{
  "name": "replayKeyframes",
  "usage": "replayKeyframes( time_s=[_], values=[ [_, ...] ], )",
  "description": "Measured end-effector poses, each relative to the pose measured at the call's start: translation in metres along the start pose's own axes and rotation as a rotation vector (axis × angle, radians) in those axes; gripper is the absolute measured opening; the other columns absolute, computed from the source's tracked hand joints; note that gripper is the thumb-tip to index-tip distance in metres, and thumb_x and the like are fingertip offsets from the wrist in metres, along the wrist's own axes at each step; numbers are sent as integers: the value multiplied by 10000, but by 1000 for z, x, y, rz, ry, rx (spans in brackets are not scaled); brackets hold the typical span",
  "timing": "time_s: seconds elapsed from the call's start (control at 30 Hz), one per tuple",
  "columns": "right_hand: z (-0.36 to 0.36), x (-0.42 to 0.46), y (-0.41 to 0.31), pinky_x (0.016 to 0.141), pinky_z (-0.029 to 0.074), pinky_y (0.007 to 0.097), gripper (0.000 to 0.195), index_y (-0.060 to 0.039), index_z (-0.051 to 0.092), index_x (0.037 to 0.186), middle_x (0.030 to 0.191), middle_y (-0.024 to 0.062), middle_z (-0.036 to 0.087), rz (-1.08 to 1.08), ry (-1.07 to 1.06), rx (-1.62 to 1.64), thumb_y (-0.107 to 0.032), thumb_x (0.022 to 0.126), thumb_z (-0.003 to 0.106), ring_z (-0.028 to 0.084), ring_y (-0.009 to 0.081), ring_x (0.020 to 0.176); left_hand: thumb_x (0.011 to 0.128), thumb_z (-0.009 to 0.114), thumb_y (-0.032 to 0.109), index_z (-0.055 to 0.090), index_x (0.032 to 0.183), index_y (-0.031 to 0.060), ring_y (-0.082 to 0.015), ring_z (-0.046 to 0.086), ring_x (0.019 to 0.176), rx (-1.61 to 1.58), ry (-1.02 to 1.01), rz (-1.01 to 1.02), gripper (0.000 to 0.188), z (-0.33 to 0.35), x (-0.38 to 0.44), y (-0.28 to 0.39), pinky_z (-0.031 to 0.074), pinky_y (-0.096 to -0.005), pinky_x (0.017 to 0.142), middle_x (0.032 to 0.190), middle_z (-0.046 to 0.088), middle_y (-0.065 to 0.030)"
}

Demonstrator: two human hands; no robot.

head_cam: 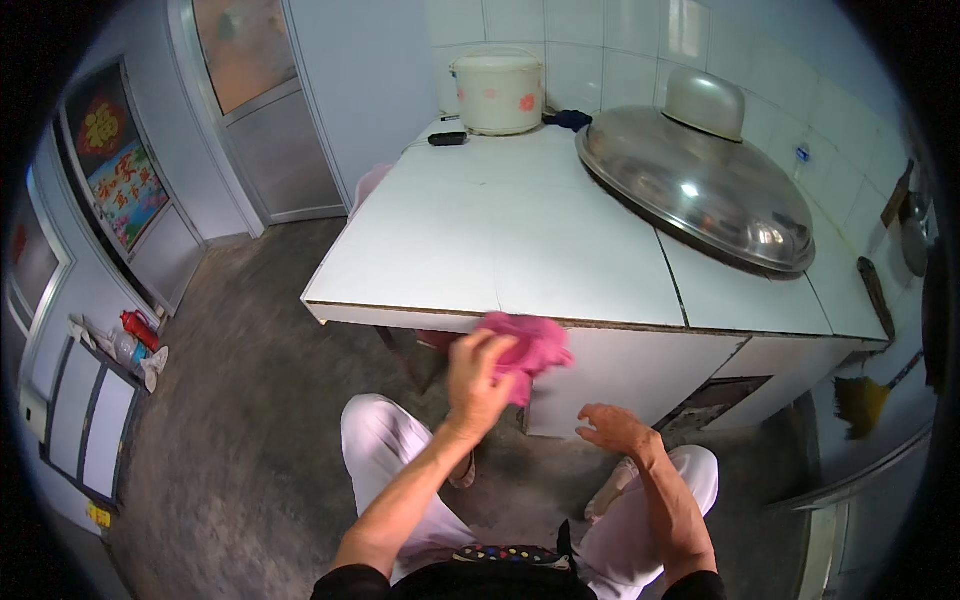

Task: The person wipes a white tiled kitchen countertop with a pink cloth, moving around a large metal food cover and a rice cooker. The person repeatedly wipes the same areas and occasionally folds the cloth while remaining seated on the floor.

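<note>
My left hand (478, 382) grips a crumpled pink cloth (536, 345) at the front edge of a white tiled counter (450, 232). The cloth is blurred, and part of it overlaps the counter's edge. Over my right knee, in front of the counter's front panel (615, 375), hangs my right hand (616, 429). Its fingers are bent and somewhat apart, with nothing in them.
A large domed metal lid (697, 187) covers the counter's right part, with a metal basin (705, 105) on it. A lidded white bucket (499, 94), a black object (448, 139) and a dark cloth (568, 119) sit at the back. A yellow broom (862, 405) hangs right.
</note>
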State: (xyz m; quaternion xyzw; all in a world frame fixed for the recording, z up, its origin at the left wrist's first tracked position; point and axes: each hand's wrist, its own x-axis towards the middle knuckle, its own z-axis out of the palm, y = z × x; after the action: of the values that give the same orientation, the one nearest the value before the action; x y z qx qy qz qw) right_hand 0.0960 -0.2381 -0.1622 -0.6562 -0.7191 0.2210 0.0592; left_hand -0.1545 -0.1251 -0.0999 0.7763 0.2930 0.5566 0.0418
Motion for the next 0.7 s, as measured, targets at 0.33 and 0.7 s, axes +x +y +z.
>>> replayKeyframes(
  time_s=[0.33,0.7],
  values=[
    [3,-12,5,936,513,475,388,-39,637,1201,1109,182,703,-4,19,-10,-345,965,613,664,369,1061,896,653,73,538,1304,-14,-353,527,1213,241,575,-517,432,-137,28,-173,394,-452,1062,1260,562,-196],
    [-7,-8,0,951,502,471,402,-38,634,1204,1134,178,694,-14,-5,16,-359,963,612,653,365,1078,710,763,-62,573,1252,66,-362,541,1164,23,7,-68,589,28,6,28,442,-482,1008,1211,550,-174]
  ],
)
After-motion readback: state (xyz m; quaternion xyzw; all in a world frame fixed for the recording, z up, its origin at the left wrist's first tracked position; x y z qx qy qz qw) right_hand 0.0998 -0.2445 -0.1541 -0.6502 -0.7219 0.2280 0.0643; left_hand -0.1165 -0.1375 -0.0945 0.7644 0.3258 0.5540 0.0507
